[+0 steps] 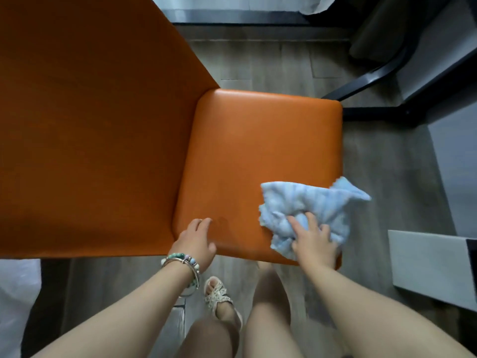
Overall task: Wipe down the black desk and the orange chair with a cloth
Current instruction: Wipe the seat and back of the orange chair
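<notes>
1. Nearest the camera are two bare knees and one foot in a cream strappy sandal [216, 295], on a grey wood-plank floor [284, 60].
2. Two bare forearms reach forward. The left wrist carries a stack of bracelets [180, 260] — one string of green, blue, lilac and white beads plus thin silver bangles, whose number I cannot tell.
3. The left hand [197, 237] rests on the near-left corner of the seat. Its fingers are close together and gently bent, tips on the upholstery, thumb out to the side; it holds nothing.
4. The right hand [313, 241] grips one crumpled light-blue terry cloth [296, 200]. The forefinger lies stretched over the bunch and the other fingers dig into the folds.
5. That cloth lies on the seat's near-right corner, with one pointed flap reaching past the right edge over the floor.
6. Off to the right, level with the hands, stands one pale grey box-shaped unit [426, 262].
7. One orange leather-look chair [258, 151] fills the middle — a square padded seat with rounded corners and a tall flat backrest rising at the left.
8. Beyond the seat's far-right corner, one black curved frame bar [374, 76] meets a straight black bar low down. Whether these belong to the desk cannot be told.
</notes>
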`<state>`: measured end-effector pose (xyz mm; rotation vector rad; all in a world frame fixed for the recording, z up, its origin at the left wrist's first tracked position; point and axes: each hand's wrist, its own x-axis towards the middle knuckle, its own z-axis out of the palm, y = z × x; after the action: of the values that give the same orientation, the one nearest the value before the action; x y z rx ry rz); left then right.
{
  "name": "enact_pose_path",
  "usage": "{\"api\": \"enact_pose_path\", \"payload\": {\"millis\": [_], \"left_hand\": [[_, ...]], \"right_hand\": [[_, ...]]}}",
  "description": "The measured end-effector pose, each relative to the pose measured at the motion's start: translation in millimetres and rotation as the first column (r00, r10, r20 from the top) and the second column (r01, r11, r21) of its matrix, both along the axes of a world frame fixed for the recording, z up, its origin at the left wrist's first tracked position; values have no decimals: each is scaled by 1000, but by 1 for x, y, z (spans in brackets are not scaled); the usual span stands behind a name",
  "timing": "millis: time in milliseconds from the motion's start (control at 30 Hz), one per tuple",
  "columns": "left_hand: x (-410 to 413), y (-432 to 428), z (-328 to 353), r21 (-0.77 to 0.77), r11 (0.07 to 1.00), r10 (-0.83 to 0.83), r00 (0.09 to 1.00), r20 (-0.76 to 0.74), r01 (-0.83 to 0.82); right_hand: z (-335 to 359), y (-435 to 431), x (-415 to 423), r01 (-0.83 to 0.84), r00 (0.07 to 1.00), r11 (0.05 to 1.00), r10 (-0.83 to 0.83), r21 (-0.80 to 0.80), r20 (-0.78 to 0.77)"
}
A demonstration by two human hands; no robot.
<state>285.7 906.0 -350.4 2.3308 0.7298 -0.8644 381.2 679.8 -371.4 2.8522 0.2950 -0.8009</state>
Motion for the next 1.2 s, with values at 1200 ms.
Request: {"api": "enact_pose_path", "payload": {"millis": [1200], "left_hand": [[75,86,-14,-18,813,582,813,23,-582]], "right_hand": [[-19,312,198,-371,909,925,381,85,-171]]}}
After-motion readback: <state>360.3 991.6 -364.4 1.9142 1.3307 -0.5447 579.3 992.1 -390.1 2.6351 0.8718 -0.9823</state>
